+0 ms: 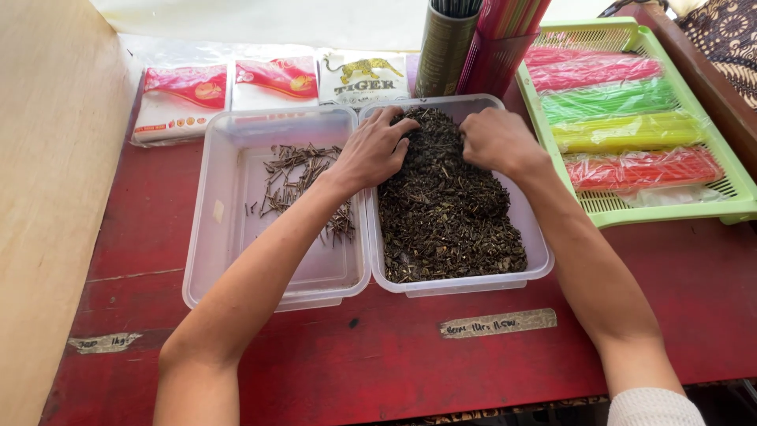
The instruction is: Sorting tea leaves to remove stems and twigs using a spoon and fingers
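I'm working both hands in the dark leaf heap filling the right tub: left hand and right hand curled, perhaps pinching bits. I'm keeping fingertips light, lifting only stalks. The left tub is holding sorted twigs on the red bench.

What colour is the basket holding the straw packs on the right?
Light green basket, seen in the head view; the straw packs inside are pink, green, yellow and red.

Red table, pale green tray, dark brown tea leaves
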